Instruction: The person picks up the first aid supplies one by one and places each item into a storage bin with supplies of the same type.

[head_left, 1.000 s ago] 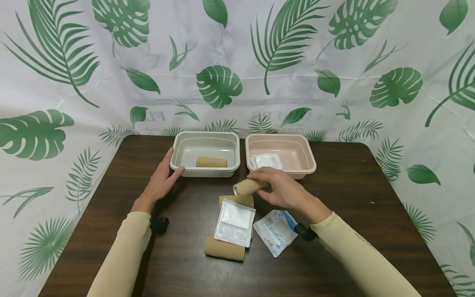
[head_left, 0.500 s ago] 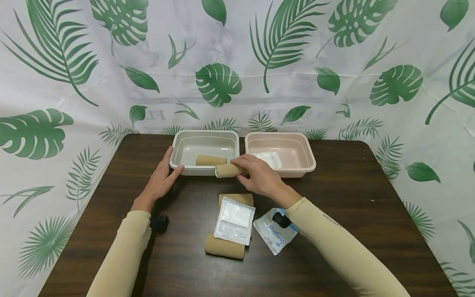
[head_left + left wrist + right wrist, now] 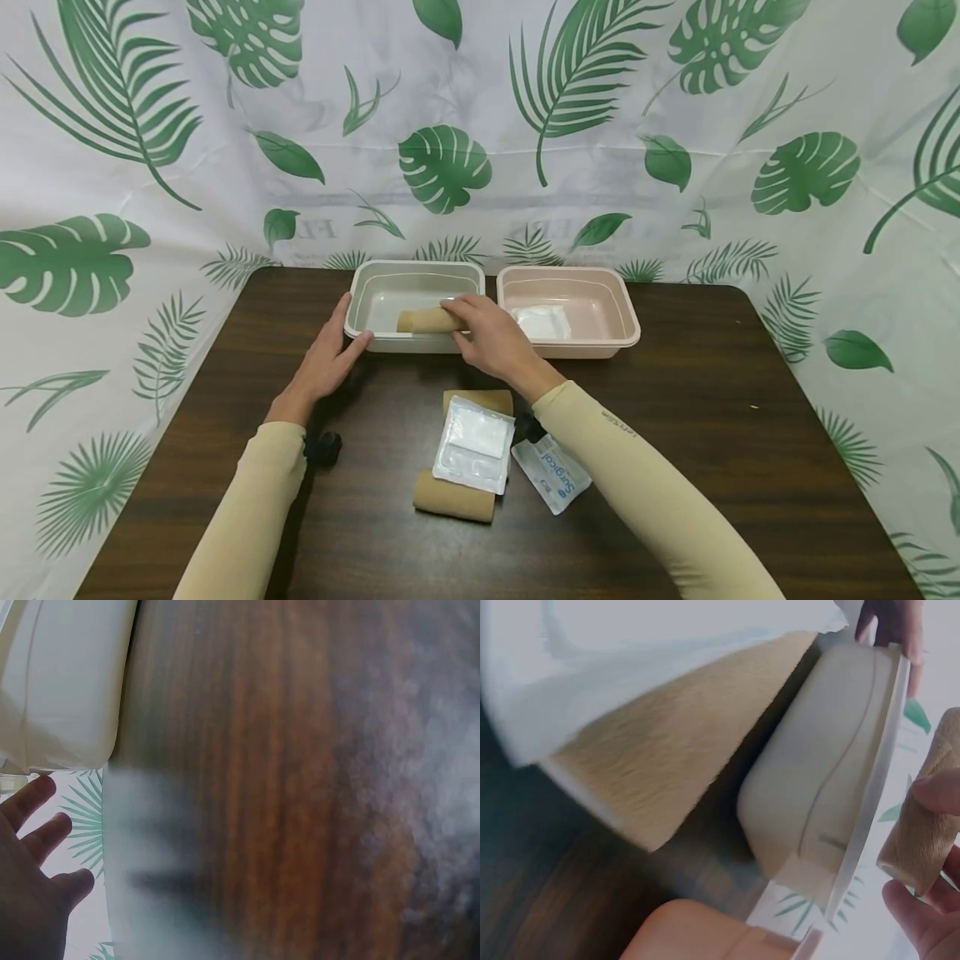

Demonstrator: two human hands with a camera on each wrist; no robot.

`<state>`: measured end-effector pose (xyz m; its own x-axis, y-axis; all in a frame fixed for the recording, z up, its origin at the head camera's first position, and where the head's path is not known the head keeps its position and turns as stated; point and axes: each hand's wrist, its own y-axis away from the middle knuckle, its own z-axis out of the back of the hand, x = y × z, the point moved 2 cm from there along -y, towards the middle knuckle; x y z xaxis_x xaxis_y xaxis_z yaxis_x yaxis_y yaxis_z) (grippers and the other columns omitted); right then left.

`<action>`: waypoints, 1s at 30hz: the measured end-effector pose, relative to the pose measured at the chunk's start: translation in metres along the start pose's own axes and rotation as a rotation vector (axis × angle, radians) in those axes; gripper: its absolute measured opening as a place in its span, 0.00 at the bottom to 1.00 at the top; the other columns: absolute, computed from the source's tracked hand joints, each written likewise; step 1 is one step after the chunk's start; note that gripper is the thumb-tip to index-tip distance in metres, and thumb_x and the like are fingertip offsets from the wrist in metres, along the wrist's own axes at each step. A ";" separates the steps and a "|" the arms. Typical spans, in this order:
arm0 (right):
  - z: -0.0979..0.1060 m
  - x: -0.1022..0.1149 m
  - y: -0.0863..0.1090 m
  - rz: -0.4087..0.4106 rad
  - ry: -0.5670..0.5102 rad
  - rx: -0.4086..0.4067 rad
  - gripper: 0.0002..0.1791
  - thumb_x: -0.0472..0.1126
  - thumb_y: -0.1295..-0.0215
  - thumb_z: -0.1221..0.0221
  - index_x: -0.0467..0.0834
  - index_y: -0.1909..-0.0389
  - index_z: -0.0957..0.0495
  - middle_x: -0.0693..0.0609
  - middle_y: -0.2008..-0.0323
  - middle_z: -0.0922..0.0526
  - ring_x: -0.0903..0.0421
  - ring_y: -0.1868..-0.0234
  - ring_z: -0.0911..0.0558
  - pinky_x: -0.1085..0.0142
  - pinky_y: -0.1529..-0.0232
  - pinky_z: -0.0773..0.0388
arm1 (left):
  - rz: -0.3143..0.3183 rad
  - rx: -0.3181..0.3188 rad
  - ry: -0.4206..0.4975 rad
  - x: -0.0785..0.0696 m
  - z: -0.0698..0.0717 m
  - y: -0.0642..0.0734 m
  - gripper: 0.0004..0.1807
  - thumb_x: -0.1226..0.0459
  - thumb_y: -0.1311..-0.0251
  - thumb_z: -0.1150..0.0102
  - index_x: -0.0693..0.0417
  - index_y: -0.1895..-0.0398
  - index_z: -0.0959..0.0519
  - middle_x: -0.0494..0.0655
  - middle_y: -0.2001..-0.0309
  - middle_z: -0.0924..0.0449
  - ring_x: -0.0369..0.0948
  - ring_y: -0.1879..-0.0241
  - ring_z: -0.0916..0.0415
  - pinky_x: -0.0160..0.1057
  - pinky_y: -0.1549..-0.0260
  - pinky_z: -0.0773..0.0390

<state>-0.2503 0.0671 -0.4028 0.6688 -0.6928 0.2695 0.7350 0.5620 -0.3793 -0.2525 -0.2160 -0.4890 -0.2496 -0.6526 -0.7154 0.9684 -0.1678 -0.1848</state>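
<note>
In the head view my right hand (image 3: 495, 337) grips a cardboard tube (image 3: 433, 321) above the front part of the grey bin (image 3: 367, 333). The right wrist view shows thumb and fingers around that tube (image 3: 922, 832). A second cardboard tube (image 3: 404, 322) lies inside the grey bin, mostly hidden behind the held one. My left hand (image 3: 324, 367) rests against the grey bin's left side, its fingers extended. Nearer me on the table, a clear-and-white gauze packet (image 3: 474, 446) lies over a cardboard tube (image 3: 480, 400); another tube (image 3: 453, 497) sits at its near end.
Right of the grey bin stands a pink bin (image 3: 600, 341) with a white packet (image 3: 542, 322) in it. A blue-and-white packet marked "Surgical" (image 3: 553, 475) lies partly under my right forearm. A leaf-print curtain (image 3: 570, 208) hangs behind the dark wooden table (image 3: 750, 475).
My right hand has carried the cardboard tube leftward, from in front of the pink bin to over the grey bin. My left hand has stayed at the grey bin's side.
</note>
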 end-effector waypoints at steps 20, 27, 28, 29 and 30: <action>-0.031 -0.006 -0.029 -0.259 -0.039 0.000 0.26 0.34 0.38 0.40 0.46 0.37 0.28 0.48 0.41 0.27 0.51 0.38 0.29 0.61 0.39 0.33 | 0.036 0.016 0.006 0.002 -0.001 0.001 0.43 0.43 0.32 0.54 0.37 0.23 0.64 0.52 0.25 0.55 0.55 0.29 0.52 0.64 0.38 0.48; -0.034 -0.011 -0.025 -0.267 -0.050 0.028 0.24 0.34 0.37 0.42 0.45 0.38 0.27 0.50 0.39 0.28 0.52 0.37 0.31 0.62 0.38 0.34 | 0.038 0.017 0.004 0.002 0.001 0.000 0.42 0.43 0.32 0.54 0.34 0.24 0.65 0.53 0.25 0.55 0.56 0.29 0.51 0.64 0.37 0.48; -0.034 -0.011 -0.025 -0.257 -0.049 0.030 0.24 0.34 0.37 0.41 0.45 0.39 0.26 0.49 0.39 0.28 0.52 0.37 0.30 0.62 0.38 0.34 | 0.035 0.016 0.005 0.002 0.001 -0.001 0.42 0.44 0.32 0.54 0.34 0.23 0.65 0.54 0.25 0.55 0.56 0.29 0.51 0.64 0.37 0.47; -0.034 -0.011 -0.025 -0.251 -0.048 0.032 0.23 0.35 0.37 0.41 0.44 0.39 0.26 0.49 0.39 0.28 0.52 0.37 0.30 0.62 0.39 0.33 | 0.032 0.015 0.006 0.002 0.001 -0.001 0.43 0.44 0.32 0.54 0.36 0.23 0.65 0.54 0.25 0.54 0.56 0.29 0.51 0.63 0.38 0.47; -0.034 -0.010 -0.026 -0.245 -0.048 0.032 0.23 0.35 0.36 0.40 0.44 0.39 0.25 0.49 0.39 0.28 0.52 0.38 0.30 0.62 0.39 0.33 | 0.028 0.014 0.008 0.002 0.001 -0.001 0.43 0.44 0.32 0.54 0.37 0.23 0.65 0.54 0.25 0.54 0.56 0.29 0.50 0.63 0.38 0.47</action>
<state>-0.2797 0.0446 -0.4257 0.4739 -0.7884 0.3922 0.8787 0.3943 -0.2691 -0.2542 -0.2180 -0.4890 -0.2220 -0.6514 -0.7255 0.9749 -0.1595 -0.1551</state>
